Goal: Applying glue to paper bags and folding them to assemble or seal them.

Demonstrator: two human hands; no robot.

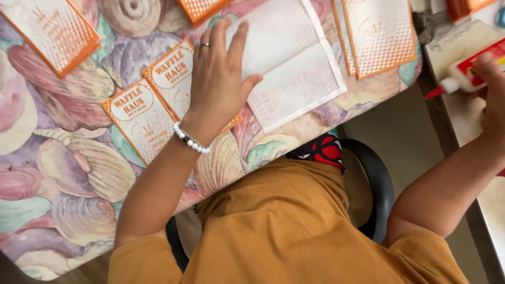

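Tablecloth (63, 173): pastel seashell print, pink, lilac, mint, cream.
Paper bags (158, 100) near table's front edge: white, orange border, orange dot fade, orange lettering.
Unfolded sheet (294, 68): plain white, fine grid texture.
Glue bottle (468, 71) on side counter: white body, red label, red tip.
Bracelet (190, 140) at left hand (218, 79): white beads; ring silver.
Shirt (294, 226): mustard.
Chair (376, 184): black.

A tablecloth (63, 173) printed with large shells in pink, lilac and green covers the table. Two orange-bordered printed bags (141, 120) lie overlapping on it, a stack of the same (55, 29) sits at the far left corner, and another pair (380, 37) lies farther right. Below, a black chair back (380, 189) curves past what may be a red-and-black cloth (323, 150).
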